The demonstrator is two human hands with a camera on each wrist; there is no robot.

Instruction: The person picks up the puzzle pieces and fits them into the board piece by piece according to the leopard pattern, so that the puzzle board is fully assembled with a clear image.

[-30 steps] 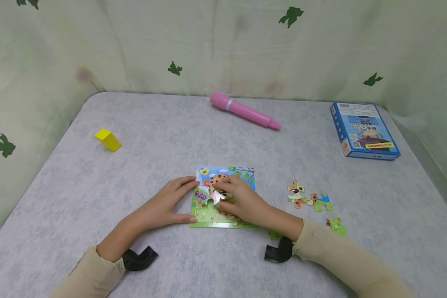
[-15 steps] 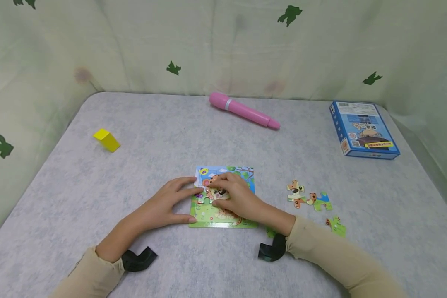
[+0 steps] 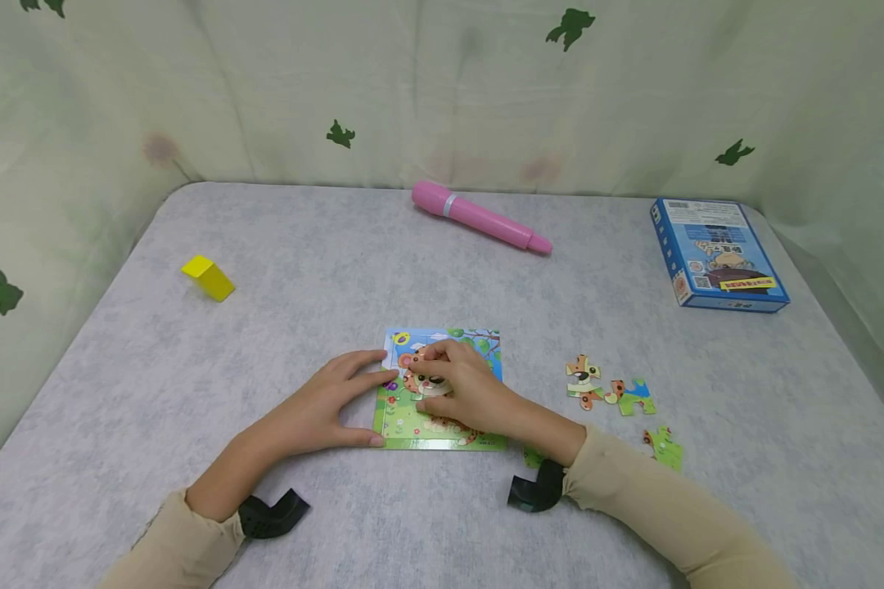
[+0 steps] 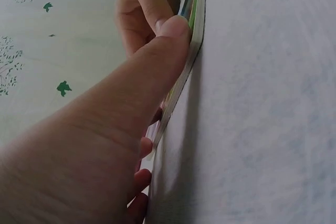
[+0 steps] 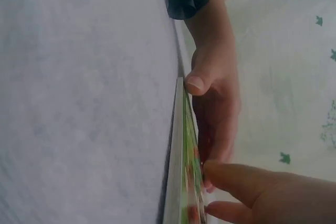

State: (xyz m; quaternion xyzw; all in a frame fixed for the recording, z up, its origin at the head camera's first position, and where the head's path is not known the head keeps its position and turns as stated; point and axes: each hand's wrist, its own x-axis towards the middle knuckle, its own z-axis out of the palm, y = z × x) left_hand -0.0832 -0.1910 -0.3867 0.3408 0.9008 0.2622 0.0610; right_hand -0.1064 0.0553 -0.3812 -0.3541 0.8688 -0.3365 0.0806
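On the table (image 3: pixel 302 270), the left hand (image 3: pixel 327 402), fingers extended, touches the left edge of the leopard jigsaw board (image 3: pixel 442 443); the right hand (image 3: pixel 471 391) pinches a face piece (image 3: pixel 430 389) there, which might jam if pressed askew.

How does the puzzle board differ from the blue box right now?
The puzzle board is a thin, flat panel; the blue box is visibly thicker. The puzzle board lies near the middle of the table; the blue box lies toward its far right corner. The left hand and right hand touch the puzzle board; neither touches the blue box. Both carry printed pictures.
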